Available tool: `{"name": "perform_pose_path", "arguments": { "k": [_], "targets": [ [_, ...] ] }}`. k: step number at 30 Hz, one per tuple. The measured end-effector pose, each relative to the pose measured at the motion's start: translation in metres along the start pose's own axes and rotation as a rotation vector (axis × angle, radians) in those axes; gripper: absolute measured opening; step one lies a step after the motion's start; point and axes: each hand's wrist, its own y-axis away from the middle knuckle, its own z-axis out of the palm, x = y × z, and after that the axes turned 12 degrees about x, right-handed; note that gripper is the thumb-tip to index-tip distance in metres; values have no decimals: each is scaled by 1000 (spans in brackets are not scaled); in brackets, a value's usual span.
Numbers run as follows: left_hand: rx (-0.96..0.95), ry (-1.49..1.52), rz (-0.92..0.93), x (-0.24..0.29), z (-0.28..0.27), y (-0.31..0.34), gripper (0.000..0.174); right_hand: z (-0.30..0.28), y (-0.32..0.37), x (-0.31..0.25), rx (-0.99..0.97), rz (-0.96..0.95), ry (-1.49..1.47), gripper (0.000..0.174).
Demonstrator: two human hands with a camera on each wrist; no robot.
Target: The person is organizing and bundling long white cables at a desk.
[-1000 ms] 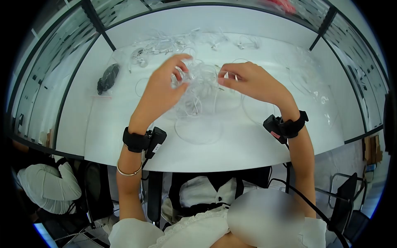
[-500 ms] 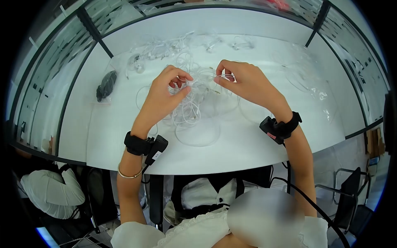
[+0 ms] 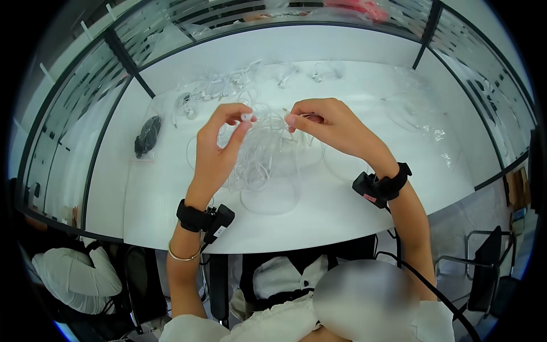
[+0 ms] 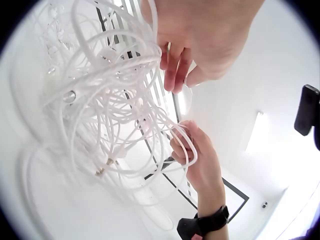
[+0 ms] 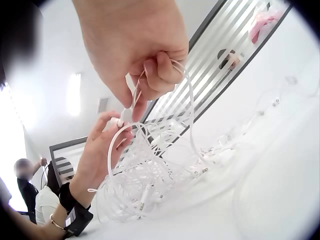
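A loose tangle of thin white earphone cables [image 3: 259,159] lies in the middle of the table, with metal-tipped plugs [image 4: 103,167] among the loops. Above its left side, my left hand [image 3: 219,139] pinches a small round white earbud [image 3: 247,117] between thumb and forefinger. My right hand [image 3: 336,125] is over the tangle's right side, thumb and forefinger together. It grips a white cable [image 5: 191,105], which passes through its curled fingers and hangs in a loop. In the right wrist view both sets of fingertips come close together at a white piece [image 5: 127,115].
More bagged white cables [image 3: 219,85] lie along the back of the table. A black bundle [image 3: 149,135] in a clear bag sits at the left edge, clear plastic bags [image 3: 436,137] at the right. White partitions [image 3: 273,43] enclose the back and sides. A person [image 3: 74,279] sits at lower left.
My left hand's fingers, spread apart a second ago, have closed in and now pinch the earbud. The right fingertips have drawn together on the cable. The head view has tilted slightly upward.
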Motion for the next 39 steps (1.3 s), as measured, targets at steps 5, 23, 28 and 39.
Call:
{"name": "perform_pose_path", "arguments": {
  "k": [5, 23, 28, 39],
  "targets": [
    [-162, 49, -54, 9, 10, 4, 46, -4, -1, 6, -72, 36, -239, 25],
    [-99, -30, -167, 7, 0, -1, 9, -22, -3, 3, 275, 80, -613, 27],
    [-113, -78, -147, 7, -3, -1, 13, -26, -4, 10, 356, 58, -588, 28],
    [-209, -156, -103, 9, 2, 6, 17, -7, -3, 5, 134, -16, -566, 24]
  ]
}}
